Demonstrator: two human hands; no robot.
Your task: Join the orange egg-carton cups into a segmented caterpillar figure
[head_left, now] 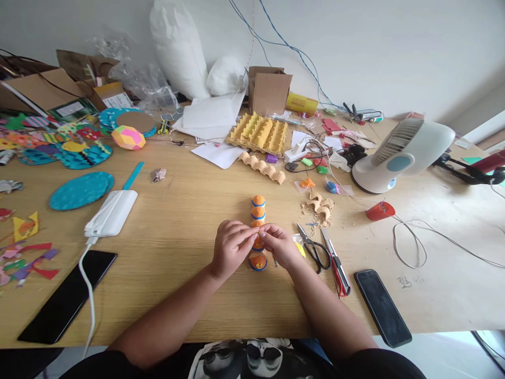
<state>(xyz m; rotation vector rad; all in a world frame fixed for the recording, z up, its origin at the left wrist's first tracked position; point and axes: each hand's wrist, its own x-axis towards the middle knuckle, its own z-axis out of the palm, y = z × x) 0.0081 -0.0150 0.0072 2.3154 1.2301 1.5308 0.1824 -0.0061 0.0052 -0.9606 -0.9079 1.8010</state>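
Now both my hands meet over the row of orange cups (258,206), which lies on the wooden table (177,231) straight in front of me, pointing away from my body. My left hand (231,247) and my right hand (281,245) have their fingertips pinched closed on a middle cup. Just beside my right hand lie the scissors (315,251) and a red cutter knife (338,266); a black phone (382,307) is near them.

Two hands (231,247) (281,245), one orange craft figure (258,201), two black phones (67,296) (382,307), one white fan (400,155)
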